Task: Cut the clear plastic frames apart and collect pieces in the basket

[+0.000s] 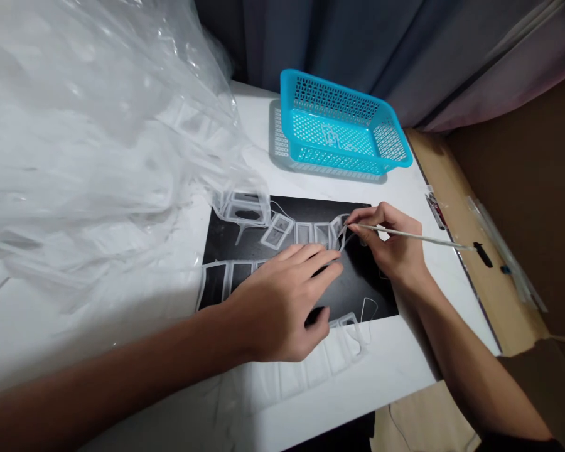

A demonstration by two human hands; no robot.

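Pinching a thin rod (419, 236) over the black mat (358, 292), the right hand (398, 242) nears a sheer strip (304, 234), probably light, floppy, best held by its border; the left hand (287, 301) spreads loosely.

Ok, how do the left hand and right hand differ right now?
Pose: the left hand is outstretched, palm down; the right hand is curled in a pinch. Hold: the left hand grips nothing visible, while the right hand grips a slender tool. Both are bare and reach over the black board.
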